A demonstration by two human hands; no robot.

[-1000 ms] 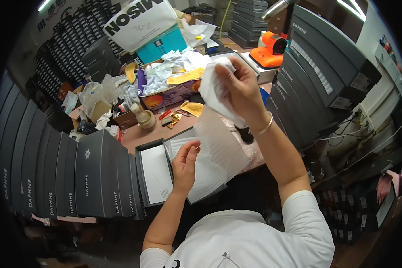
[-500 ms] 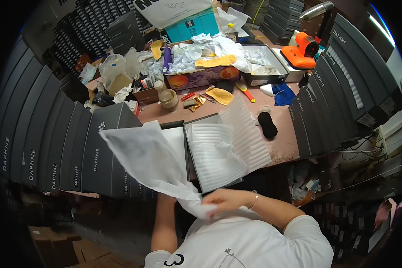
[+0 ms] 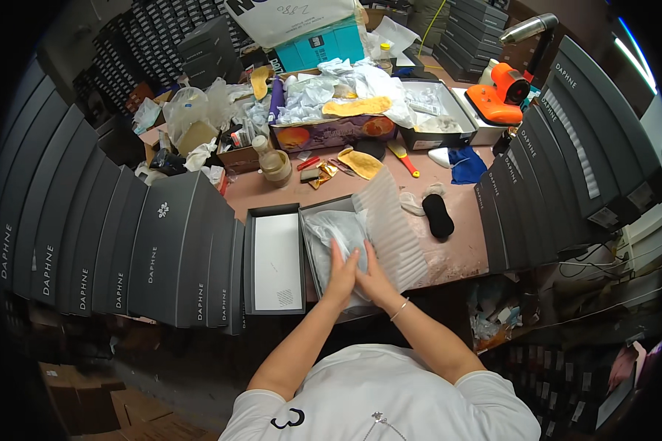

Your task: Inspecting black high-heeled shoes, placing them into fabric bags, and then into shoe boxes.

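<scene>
Left hand (image 3: 341,279) and right hand (image 3: 378,285) touch the wrapped bundle (image 3: 335,225) around five o'clock, fingers nearly straight, can't tell if gripping; looks soft, light, slippery: hold nine and three

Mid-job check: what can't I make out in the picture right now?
- Head view: what, if anything, the pale wrapping covers, hidden by its layers and by the left hand and right hand.
- Head view: the purple box's floor, buried under crumpled paper.
- Head view: the white package's top, cut off by the upper edge.
</scene>
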